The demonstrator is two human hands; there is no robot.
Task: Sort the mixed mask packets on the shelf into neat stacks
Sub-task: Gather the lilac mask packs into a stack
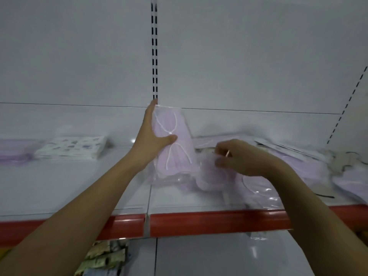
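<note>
Left hand [154,139] upright, gripping lilac packet [175,144] | right hand [239,158] palm-down, fingers pinching another packet [209,176]

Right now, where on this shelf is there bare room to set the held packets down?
Bare shelf lies between the patterned stack and the left hand, which holds upright lilac packets, forward to the red edge. Right of them it is crowded: loose lilac packets under the right hand.

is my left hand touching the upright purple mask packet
Touching. The head view shows the left hand gripping the upright purple mask packet, thumb across its front, fingers along its left edge.
</note>
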